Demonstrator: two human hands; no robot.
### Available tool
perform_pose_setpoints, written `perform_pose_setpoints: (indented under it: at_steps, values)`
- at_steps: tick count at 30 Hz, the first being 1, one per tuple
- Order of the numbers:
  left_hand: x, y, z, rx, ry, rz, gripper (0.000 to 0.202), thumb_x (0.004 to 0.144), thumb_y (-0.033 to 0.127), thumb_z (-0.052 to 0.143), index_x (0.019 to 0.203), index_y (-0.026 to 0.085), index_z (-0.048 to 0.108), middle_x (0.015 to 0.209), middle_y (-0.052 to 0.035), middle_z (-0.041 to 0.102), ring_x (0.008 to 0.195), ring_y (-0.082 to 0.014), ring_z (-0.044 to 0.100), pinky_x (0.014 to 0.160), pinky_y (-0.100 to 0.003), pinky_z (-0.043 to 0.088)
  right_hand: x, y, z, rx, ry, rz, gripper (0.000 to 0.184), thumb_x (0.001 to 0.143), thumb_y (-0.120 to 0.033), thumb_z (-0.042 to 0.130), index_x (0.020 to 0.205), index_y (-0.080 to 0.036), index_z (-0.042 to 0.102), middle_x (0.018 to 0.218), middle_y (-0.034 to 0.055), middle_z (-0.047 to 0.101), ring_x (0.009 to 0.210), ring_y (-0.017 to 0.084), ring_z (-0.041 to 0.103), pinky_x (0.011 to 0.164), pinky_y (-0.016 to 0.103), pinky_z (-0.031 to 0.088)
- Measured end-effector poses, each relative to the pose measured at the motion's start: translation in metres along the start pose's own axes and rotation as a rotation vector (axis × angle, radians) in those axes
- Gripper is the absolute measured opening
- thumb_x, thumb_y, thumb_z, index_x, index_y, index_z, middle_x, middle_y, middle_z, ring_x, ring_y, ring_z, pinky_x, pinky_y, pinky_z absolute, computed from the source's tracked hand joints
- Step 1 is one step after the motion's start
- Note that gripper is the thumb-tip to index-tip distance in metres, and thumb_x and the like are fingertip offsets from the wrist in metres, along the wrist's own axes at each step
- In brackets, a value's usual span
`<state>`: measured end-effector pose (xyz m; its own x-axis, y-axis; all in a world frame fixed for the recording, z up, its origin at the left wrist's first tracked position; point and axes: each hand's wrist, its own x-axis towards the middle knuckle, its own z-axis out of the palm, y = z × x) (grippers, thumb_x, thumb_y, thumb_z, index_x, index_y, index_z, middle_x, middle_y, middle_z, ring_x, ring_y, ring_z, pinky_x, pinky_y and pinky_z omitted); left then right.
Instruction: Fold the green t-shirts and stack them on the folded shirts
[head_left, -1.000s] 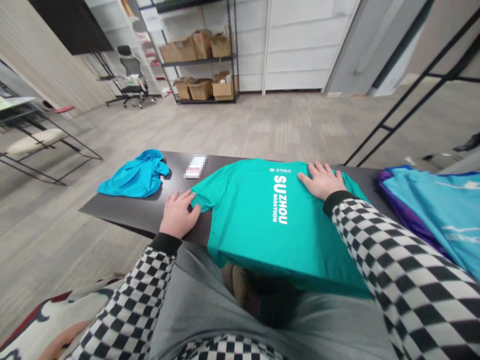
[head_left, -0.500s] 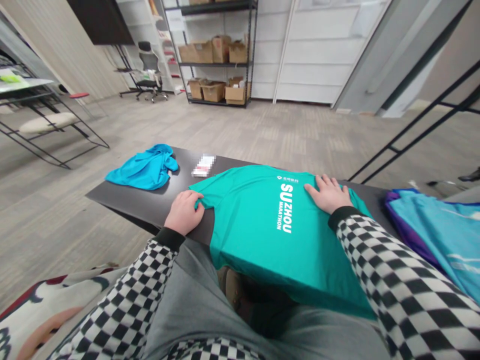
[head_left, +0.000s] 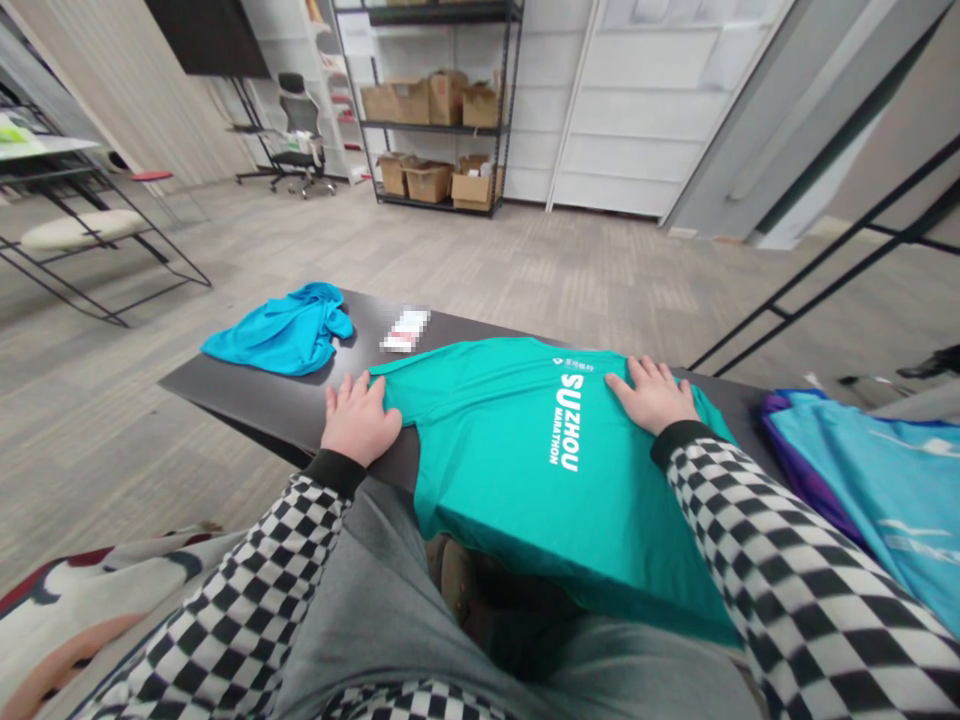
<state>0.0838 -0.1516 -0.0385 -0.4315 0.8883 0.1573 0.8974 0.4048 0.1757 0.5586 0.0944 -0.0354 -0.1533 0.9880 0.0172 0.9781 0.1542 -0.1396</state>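
Note:
A green T-shirt (head_left: 495,440) with white "SUZHOU MARATHON" lettering lies spread over the dark table (head_left: 300,405), its lower edge hanging down over the near side. My left hand (head_left: 361,418) rests at the end of the left sleeve, fingers extended on the table and thumb against the fabric. On the shirt's right upper part, beside the lettering, my right hand (head_left: 654,393) lies flat with its fingers spread.
A crumpled blue garment (head_left: 281,330) lies at the table's left end, beside a small blurred white-and-red item (head_left: 406,330). Folded light-blue and purple garments (head_left: 870,490) are at the right. A black metal frame (head_left: 817,260) stands behind them.
My left hand's fingers have gone from curled on the sleeve edge to stretched out. The sleeve now extends straighter to the left. My right hand stays in about the same place on the shirt.

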Motion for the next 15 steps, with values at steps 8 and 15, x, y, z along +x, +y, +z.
perform_pose_setpoints:
  at_steps: [8, 15]
  values:
    - [0.002, -0.009, 0.003, -0.084, 0.032, 0.188, 0.082, 0.089, 0.022, 0.058, 0.171, 0.010, 0.056, 0.190, -0.0212, 0.033, 0.176, -0.0447, 0.030, 0.143, -0.064, 0.031, -0.001, 0.000, 0.001, -0.022, 0.013, -0.010, 0.096, 0.111, -0.081, 0.024, 0.184, -0.020, 0.039, 0.192, 0.0156, 0.030, 0.176, 0.045, 0.029, 0.139, 0.078, 0.024]
    - [0.000, -0.010, 0.001, -0.067, 0.071, 0.197, 0.063, 0.086, 0.018, 0.061, 0.147, 0.017, 0.077, 0.146, -0.0210, 0.069, 0.146, -0.0410, 0.063, 0.131, -0.057, 0.049, -0.001, -0.001, -0.001, -0.021, 0.002, 0.002, 0.096, 0.111, -0.080, 0.025, 0.185, -0.020, 0.037, 0.193, 0.0156, 0.028, 0.177, 0.045, 0.027, 0.139, 0.077, 0.023]
